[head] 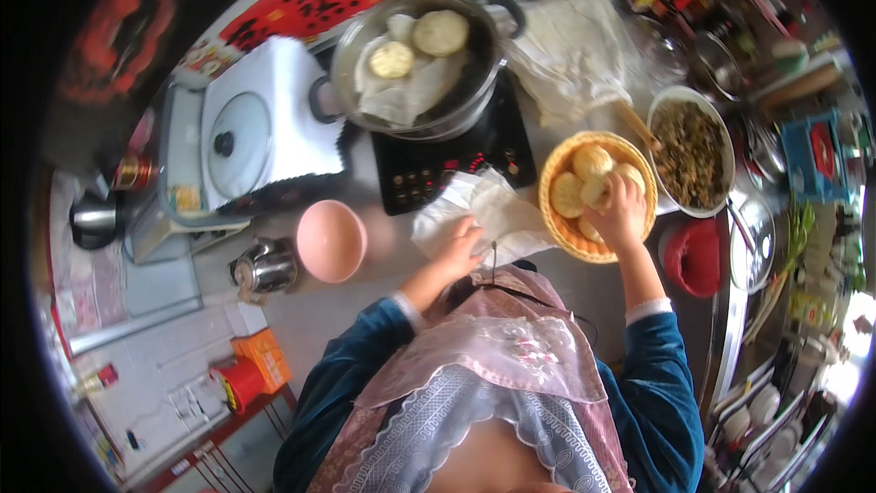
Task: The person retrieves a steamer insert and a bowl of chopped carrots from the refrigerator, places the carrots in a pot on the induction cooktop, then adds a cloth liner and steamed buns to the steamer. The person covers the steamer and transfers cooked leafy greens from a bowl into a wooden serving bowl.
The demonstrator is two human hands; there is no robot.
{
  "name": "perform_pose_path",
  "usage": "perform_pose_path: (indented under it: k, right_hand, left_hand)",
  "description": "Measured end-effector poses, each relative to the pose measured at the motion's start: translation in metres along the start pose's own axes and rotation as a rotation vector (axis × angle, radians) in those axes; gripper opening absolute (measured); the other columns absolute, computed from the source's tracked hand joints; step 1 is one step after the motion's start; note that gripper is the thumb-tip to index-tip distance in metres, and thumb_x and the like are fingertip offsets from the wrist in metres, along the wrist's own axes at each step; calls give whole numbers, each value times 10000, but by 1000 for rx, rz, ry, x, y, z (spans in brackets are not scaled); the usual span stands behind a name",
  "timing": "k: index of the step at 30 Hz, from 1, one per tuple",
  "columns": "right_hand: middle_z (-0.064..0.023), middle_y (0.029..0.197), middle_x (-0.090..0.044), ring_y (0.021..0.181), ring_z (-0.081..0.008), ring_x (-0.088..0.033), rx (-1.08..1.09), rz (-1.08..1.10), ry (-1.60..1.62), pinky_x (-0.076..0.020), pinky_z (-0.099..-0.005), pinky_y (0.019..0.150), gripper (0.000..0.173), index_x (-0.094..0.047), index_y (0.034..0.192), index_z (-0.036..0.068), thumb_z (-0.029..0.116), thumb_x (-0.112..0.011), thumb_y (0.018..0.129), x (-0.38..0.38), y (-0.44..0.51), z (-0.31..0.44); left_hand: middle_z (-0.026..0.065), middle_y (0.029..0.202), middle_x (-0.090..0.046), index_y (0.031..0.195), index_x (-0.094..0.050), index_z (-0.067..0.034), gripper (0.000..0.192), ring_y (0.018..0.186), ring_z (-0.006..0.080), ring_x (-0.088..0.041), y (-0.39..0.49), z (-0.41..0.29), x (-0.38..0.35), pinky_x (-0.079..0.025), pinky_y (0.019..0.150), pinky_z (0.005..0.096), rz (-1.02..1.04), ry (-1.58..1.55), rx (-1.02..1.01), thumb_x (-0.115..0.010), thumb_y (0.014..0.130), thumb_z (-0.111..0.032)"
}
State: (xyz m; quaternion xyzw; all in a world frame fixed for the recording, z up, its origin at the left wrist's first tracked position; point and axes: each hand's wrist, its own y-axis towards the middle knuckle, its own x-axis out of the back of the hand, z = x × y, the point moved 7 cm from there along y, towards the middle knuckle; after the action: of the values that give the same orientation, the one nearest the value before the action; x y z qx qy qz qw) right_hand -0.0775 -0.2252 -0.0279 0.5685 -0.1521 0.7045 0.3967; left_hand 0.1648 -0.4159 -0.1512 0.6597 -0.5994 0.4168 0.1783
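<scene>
My right hand [621, 212] reaches into a yellow woven basket [549, 226], its fingers around one of several pale round buns [567, 194]. My left hand [460, 248] grips the near left part of a crumpled white cloth [472, 205], which lies between the induction cooker and my apron. Above the cloth, a large steel steamer pot [452, 124] stands uncovered on the black induction cooker [410, 178]. Inside the pot, a smaller bun [391, 59] and a larger round one [441, 33] sit on white cloth [410, 92].
A white bowl of chopped filling [691, 150] stands right of the basket, a rolling pin [636, 124] between them. Left are a pink bowl [332, 241], a metal jug [265, 266] and a glass lid [239, 144]. A red bowl [694, 257] sits near the right counter edge.
</scene>
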Motion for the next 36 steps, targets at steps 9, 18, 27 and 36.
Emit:
perform_pose_path:
  k: [9, 18, 27, 36]
  right_hand:
    - [-212, 1166, -450, 1075, -415, -477, 47, -159, 102, -465, -479, 816, 644, -476, 1187, 123, 173, -747, 605, 2, -21, 9]
    - [-167, 1208, -417, 1095, -259, -485, -45, -127, 1015, -437, -413, 935, 911, -266, 1306, 27, 240, -827, 620, 78, 126, 114]
    - [-203, 1258, -404, 1164, -389, -463, -60, 397, 343, -459, -412, 925, 968, -330, 1314, 110, 462, -792, 540, -51, 238, 265]
    - [-188, 1326, -373, 1253, -389, -349, 38, 420, -72, -401, -433, 981, 971, -329, 1375, 139, 581, -733, 611, -86, 231, 286]
  left_hand:
    - [173, 1398, -344, 1196, -523, -58, 569, 1279, 358, -357, 0, 3, -5, -349, 1035, 404, -50, -94, -27, -740, 675, -128]
    - [169, 1414, -312, 1236, -496, -91, 569, 1299, 353, -322, -4, -1, -4, -303, 1062, 424, -27, -4, -29, -703, 712, -171]
    - [166, 1371, -389, 1129, -555, -92, 417, 1238, 352, -411, -9, 5, 6, -370, 1011, 421, -171, -135, -163, -674, 732, -138]
    - [152, 1311, -441, 1086, -567, -68, 412, 1234, 335, -422, -11, 8, 10, -415, 973, 392, -255, -133, -216, -653, 683, -64]
